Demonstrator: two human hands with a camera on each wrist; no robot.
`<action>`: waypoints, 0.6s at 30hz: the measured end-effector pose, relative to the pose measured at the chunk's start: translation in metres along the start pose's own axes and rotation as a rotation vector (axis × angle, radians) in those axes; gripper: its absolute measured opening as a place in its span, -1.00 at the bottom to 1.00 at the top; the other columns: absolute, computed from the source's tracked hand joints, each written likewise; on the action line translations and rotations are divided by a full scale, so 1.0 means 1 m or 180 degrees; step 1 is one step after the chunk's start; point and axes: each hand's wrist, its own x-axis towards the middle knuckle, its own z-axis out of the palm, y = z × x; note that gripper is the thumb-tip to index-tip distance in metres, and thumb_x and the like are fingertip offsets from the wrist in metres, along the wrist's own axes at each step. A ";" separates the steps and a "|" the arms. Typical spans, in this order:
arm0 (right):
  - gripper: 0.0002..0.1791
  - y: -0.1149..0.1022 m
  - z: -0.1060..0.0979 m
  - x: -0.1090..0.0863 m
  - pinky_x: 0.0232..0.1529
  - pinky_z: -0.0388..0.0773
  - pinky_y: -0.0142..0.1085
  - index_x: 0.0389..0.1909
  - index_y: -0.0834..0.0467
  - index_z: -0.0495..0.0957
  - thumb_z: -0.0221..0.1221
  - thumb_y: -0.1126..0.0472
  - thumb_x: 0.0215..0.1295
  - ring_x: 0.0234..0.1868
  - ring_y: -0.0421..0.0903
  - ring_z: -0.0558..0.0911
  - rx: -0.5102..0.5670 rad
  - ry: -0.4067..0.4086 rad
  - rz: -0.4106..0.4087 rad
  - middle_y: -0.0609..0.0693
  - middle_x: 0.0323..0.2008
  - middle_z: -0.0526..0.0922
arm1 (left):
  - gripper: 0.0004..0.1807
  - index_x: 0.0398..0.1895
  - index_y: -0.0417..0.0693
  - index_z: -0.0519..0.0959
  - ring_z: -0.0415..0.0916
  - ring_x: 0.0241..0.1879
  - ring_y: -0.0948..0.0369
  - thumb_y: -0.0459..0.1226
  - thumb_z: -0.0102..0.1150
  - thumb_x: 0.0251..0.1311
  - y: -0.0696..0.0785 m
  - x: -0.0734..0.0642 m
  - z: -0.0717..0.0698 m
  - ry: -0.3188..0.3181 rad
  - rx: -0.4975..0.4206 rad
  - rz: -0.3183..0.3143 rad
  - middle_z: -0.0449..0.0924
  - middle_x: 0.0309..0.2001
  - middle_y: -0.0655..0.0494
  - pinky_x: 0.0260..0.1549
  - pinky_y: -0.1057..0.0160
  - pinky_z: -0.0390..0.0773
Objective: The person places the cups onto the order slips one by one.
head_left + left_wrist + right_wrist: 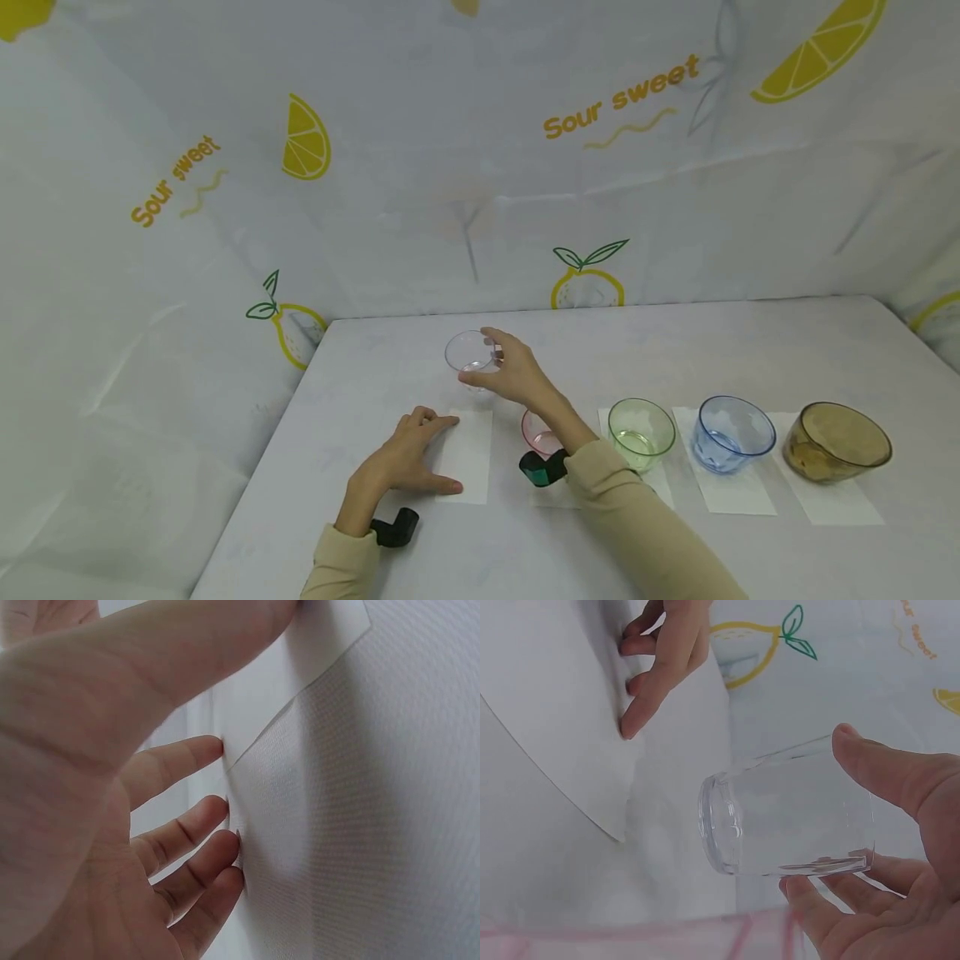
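Observation:
My right hand (pixel 517 375) grips a clear, colourless glass cup (pixel 470 352) by its side, thumb on one side and fingers on the other. In the right wrist view the cup (pixel 795 814) is off the tabletop, and nothing shows inside it. Lower left, my left hand (pixel 405 457) touches a white paper strip (pixel 465 467), thumb and index finger spread at its edges. The left wrist view shows its fingertips (pixel 210 750) against the paper and the white cloth. Partly hidden by the right forearm is a pink-rimmed clear bowl (pixel 534 429).
To the right stand a green glass bowl (pixel 641 429), a blue one (pixel 731 437) and an amber one (pixel 832 442), with white paper strips beneath them. A lemon-print sheet (pixel 420 208) hangs behind the white table (pixel 315 500).

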 end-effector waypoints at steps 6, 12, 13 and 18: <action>-0.05 -0.008 -0.005 -0.008 0.26 0.56 0.05 0.53 0.24 0.22 0.46 0.09 0.19 0.38 0.32 0.50 0.0067 -0.0121 -0.0114 0.28 0.46 0.38 | 0.02 0.43 -0.05 0.43 0.30 0.20 -0.05 0.01 0.68 -0.17 0.000 0.000 0.000 -0.0009 -0.0004 0.0047 0.36 0.25 -0.13 0.18 -0.22 0.46; -0.06 -0.015 -0.008 -0.021 0.28 0.54 0.04 0.52 0.25 0.23 0.47 0.12 0.19 0.38 0.32 0.50 0.0105 -0.0266 -0.0237 0.28 0.48 0.34 | 0.02 0.43 -0.07 0.43 0.31 0.21 -0.08 0.01 0.68 -0.18 -0.001 0.001 0.001 0.0000 0.0004 0.0073 0.35 0.25 -0.15 0.19 -0.23 0.46; -0.06 -0.016 -0.008 -0.023 0.29 0.54 0.04 0.52 0.24 0.24 0.47 0.12 0.19 0.38 0.31 0.50 0.0109 -0.0286 -0.0249 0.27 0.48 0.34 | 0.02 0.43 -0.07 0.43 0.31 0.21 -0.08 0.01 0.68 -0.18 -0.001 0.001 0.001 0.0002 0.0005 0.0069 0.35 0.25 -0.16 0.19 -0.24 0.46; -0.07 -0.017 -0.007 -0.033 0.29 0.55 0.02 0.51 0.23 0.26 0.48 0.12 0.17 0.37 0.31 0.51 0.0143 -0.0342 -0.0331 0.26 0.47 0.36 | 0.03 0.43 -0.07 0.43 0.31 0.22 -0.08 0.01 0.68 -0.19 -0.001 0.001 0.001 0.0018 0.0016 0.0067 0.35 0.26 -0.15 0.19 -0.22 0.47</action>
